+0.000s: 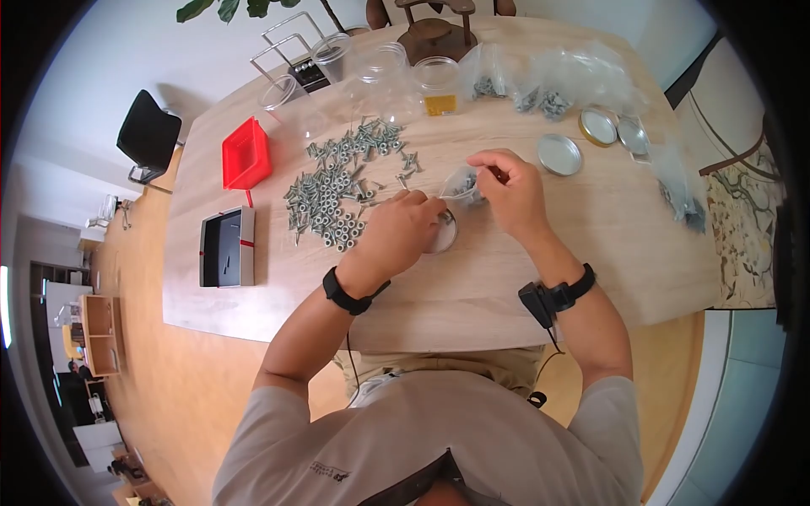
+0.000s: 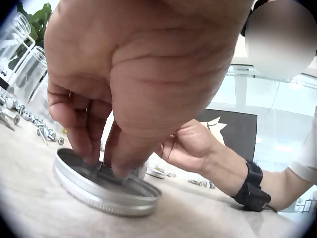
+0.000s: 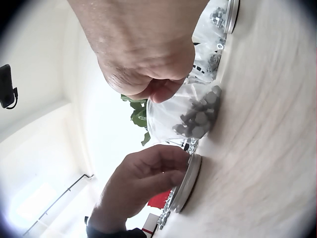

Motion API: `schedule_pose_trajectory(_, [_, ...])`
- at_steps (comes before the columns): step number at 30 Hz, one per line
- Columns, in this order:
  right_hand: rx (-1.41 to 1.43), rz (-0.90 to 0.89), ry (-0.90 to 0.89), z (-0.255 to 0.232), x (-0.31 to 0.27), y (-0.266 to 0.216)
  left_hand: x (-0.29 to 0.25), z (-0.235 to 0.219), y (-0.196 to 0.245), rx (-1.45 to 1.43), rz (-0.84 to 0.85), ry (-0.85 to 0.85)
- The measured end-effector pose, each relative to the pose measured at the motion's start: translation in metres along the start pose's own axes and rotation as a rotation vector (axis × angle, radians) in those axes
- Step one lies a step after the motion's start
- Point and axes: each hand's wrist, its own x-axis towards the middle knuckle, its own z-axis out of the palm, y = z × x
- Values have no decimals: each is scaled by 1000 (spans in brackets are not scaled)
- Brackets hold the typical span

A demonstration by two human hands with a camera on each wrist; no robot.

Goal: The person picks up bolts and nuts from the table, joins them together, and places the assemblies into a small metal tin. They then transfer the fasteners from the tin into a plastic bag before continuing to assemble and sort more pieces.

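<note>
My left hand reaches down into a shallow metal jar lid lying on the table. Its thumb and fingertips come together inside the lid around a small grey metal piece, mostly hidden by the fingers. My right hand pinches the top edge of a clear plastic bag, just right of the lid. Grey hex-shaped fasteners lie in the bottom of that bag, which sits on the table.
Loose bolts and nuts spread left of my hands. Behind them stand clear jars, with bagged hardware at the back right. More lids lie to the right. A red bin and a grey box stand at left.
</note>
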Motion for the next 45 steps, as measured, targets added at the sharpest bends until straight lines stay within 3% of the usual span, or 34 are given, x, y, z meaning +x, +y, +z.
schedule_pose_trajectory(8, [-15,6,-31,1,0,1,-7,-8,3,126,22,31])
schedule_pose_trajectory(12, [30,-13,-35,0,-1,5,15,-35,16,-197,-112,239])
schedule_pose_trajectory(16, [47,15,-29,3,-1,3,45,-15,11,-261,-14,241])
schedule_pose_trajectory(19, [47,51,-18,-3,1,1,53,-5,12,-160,179,437])
schedule_pose_trajectory(22, [49,81,9,-5,1,-2,46,-3,12,-115,180,409])
schedule_pose_trajectory(25, [55,53,-38,-7,4,-2,42,-4,6,-167,11,193])
schedule_pose_trajectory(31, [-67,-10,-237,-26,9,-35,51,-13,19,-313,-32,339])
schedule_pose_trajectory(33, [-117,-38,-255,-33,7,-49,54,-17,21,-378,-51,317])
schedule_pose_trajectory(36, [-429,-194,-225,-39,10,-49,57,-20,28,-457,-39,257])
schedule_pose_trajectory(43, [-511,-186,-23,-110,23,-63,28,-34,47,-541,-87,163])
schedule_pose_trajectory(45, [-608,-168,20,-141,21,-71,13,-23,44,-497,-23,127])
